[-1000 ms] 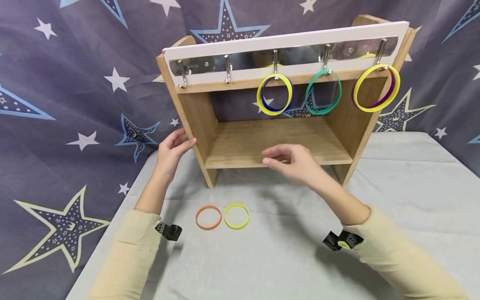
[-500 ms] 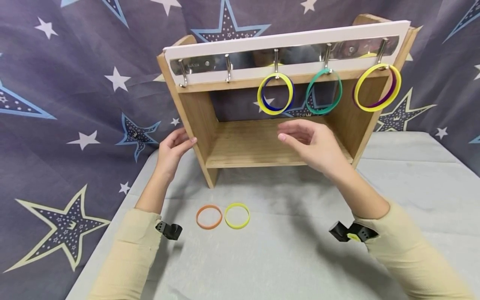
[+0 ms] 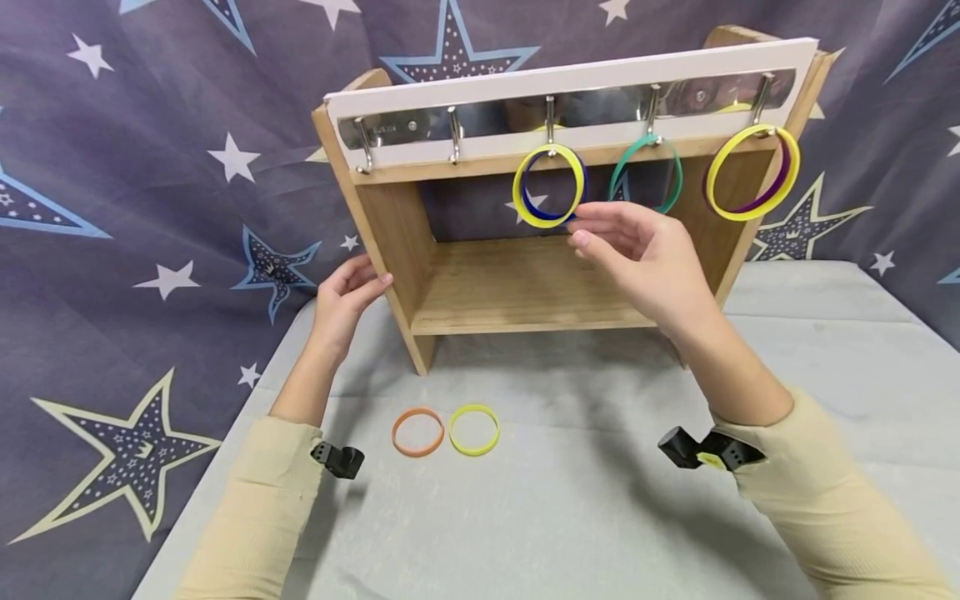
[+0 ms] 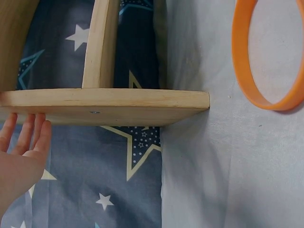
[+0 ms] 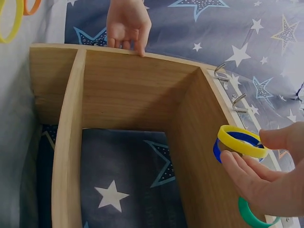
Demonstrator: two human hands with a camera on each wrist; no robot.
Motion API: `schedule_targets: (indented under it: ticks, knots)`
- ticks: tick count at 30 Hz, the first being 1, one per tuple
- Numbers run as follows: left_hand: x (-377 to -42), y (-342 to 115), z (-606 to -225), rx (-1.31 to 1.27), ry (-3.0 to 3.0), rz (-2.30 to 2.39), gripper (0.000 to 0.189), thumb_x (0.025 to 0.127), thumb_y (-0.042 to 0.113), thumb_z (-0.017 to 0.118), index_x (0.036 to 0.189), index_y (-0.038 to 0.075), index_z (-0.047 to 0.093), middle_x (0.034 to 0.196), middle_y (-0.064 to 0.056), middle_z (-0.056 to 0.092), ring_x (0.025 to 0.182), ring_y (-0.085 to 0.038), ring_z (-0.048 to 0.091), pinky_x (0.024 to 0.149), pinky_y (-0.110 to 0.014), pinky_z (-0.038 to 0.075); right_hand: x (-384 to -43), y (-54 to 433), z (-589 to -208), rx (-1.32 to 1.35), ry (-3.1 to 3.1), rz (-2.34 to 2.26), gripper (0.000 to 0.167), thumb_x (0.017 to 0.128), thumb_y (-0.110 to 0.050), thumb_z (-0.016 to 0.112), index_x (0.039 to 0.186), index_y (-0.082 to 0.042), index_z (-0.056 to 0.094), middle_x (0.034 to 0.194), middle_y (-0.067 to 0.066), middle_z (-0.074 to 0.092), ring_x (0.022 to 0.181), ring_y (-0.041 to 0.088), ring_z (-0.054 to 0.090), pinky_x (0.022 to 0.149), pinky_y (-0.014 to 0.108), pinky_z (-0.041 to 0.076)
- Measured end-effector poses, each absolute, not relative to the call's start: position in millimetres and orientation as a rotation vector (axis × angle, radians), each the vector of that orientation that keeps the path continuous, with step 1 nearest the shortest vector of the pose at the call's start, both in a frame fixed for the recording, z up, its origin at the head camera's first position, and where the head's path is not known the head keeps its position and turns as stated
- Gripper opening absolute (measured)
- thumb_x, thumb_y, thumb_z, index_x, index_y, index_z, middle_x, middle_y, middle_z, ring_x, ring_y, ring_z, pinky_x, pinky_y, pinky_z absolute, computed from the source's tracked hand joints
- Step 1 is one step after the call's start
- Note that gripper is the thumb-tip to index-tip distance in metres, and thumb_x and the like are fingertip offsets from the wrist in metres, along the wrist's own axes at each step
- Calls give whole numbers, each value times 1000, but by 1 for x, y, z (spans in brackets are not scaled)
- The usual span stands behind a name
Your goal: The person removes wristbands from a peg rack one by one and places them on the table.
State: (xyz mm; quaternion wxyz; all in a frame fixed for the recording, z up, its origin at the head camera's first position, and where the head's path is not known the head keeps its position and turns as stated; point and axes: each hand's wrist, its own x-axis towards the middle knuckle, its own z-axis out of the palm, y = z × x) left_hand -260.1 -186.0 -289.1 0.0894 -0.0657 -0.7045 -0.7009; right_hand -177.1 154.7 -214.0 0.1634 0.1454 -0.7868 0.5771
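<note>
A wooden shelf (image 3: 517, 287) stands on the table with a metal hook strip along its top front. My left hand (image 3: 341, 304) rests against the shelf's left side panel, fingers on its outer face and thumb at the front edge. On the middle hook hang a yellow wristband (image 3: 519, 196) and a blue wristband (image 5: 217, 151). My right hand (image 3: 652, 258) is at their lower right, thumb and fingers apart on either side of the bands in the right wrist view. Whether the fingertips touch them is hard to tell. A teal wristband (image 3: 677, 187) hangs behind that hand, partly covered.
On the rightmost hook hang another yellow wristband (image 3: 712, 179) and a purple one (image 3: 783, 179). The two left hooks (image 3: 454, 137) carry nothing. An orange wristband (image 3: 394, 442) and a yellow-green wristband (image 3: 474, 453) lie on the grey-covered table (image 3: 480, 533). A star-patterned cloth (image 3: 187, 208) hangs behind.
My right hand has risen from in front of the lower board, first rightward, up to the hanging yellow and blue wristbands. My left hand and the wristbands have stayed in place.
</note>
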Motion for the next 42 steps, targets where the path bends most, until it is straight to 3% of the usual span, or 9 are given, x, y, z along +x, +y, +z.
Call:
schedule_targets:
  ticks: [18,26,32,42]
  knots:
    - [-259,-185,-292,-193,-2095,-2098,25,88,6,65,108,21,61,94,16,68,92,2,63,85,-12,53,-187,133,-205,350,-1895,1607,25,80,-9,75,99,4,66,69,-21,65,60,0,67,60,15,56]
    - [-260,-185,-290,-199,-2089,-2087,26,88,6,66,109,20,61,94,16,68,91,2,64,84,-12,53,-188,132,-201,438,-1726,1719,11,82,-1,71,92,-3,66,68,-15,69,60,6,70,62,25,60]
    - [-259,-185,-290,-185,-2098,-2095,27,88,7,66,111,19,60,95,16,68,93,2,63,86,-12,52,-185,132,-202,486,-1694,1761,13,81,1,71,92,-6,67,71,-9,70,62,8,70,64,28,61]
    - [-259,-186,-290,-182,-2087,-2094,27,88,6,65,112,19,60,95,15,68,93,2,63,85,-12,52,-181,130,-214,506,-1823,1789,17,83,-1,71,99,3,66,76,-5,72,63,8,70,62,22,60]
